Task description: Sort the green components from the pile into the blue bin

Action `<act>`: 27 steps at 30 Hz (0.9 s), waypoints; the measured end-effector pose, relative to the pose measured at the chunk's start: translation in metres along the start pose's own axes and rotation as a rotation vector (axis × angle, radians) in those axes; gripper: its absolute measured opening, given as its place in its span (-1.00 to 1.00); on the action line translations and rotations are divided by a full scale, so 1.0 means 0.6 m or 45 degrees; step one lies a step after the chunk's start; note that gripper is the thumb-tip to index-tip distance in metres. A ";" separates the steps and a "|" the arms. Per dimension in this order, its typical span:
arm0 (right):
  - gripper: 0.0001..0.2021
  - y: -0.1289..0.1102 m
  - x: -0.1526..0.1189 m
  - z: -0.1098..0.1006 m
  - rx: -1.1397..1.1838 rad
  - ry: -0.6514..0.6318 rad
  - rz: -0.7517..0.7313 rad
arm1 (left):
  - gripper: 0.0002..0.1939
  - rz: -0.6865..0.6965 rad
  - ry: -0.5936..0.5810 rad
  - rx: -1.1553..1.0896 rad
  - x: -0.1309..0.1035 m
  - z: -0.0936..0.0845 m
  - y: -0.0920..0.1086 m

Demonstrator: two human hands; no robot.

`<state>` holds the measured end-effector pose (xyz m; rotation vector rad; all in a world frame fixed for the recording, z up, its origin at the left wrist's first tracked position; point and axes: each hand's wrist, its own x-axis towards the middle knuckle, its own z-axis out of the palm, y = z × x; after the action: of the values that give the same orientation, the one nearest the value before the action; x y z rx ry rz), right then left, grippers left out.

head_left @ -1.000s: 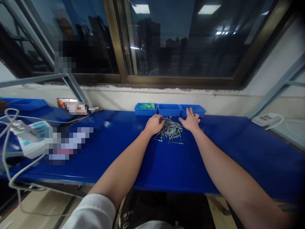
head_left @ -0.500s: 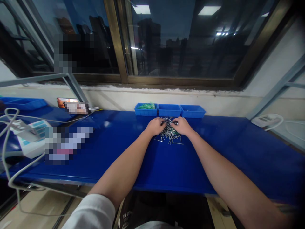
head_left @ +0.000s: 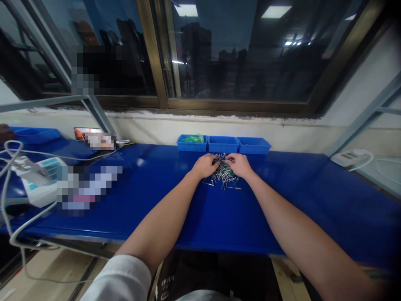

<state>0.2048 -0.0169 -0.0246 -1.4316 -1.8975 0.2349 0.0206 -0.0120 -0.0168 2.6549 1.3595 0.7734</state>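
A loose pile of silver pop rivets [head_left: 223, 176] with long thin stems lies on the blue tabletop [head_left: 219, 221]. At its left side my left hand [head_left: 204, 166] is closed, its fingers curled in among the rivets. On the pile's right side is my right hand [head_left: 239, 165], with thumb and fingers pinched together at the rivets. What exactly sits in either hand is too small to make out. A single rivet [head_left: 234, 188] lies at the near edge of the pile. Something greenish shows among the rivets by my right hand.
Behind the pile stand three blue bins: the left bin [head_left: 191, 146] holds green plastic packets [head_left: 192, 139], beside a middle bin [head_left: 222, 145] and a right bin [head_left: 254, 146]. A white scale [head_left: 42, 182] with cables stands left. A power strip [head_left: 351, 157] lies right. Another person's hand [head_left: 5, 133] shows far left.
My right hand's fingers have drawn closer together, and a few rivets below it have shifted. My left hand stays almost in place. Another person's hand has come further into view at far left.
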 end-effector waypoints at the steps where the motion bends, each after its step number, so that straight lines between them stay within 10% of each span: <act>1: -0.88 -0.001 -0.001 0.000 0.018 0.013 0.013 | -0.71 -0.001 0.000 -0.001 0.000 0.000 0.000; 15: -0.85 -0.009 0.001 -0.018 0.072 0.392 0.018 | -0.70 0.001 0.159 -0.021 0.002 0.001 0.000; 27: -0.84 -0.028 -0.002 -0.007 0.291 0.320 -0.030 | -0.77 0.148 0.239 -0.082 0.003 -0.007 0.011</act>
<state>0.1951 -0.0252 -0.0130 -1.2233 -1.6266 0.2402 0.0246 -0.0153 -0.0106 2.6886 1.2014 1.0853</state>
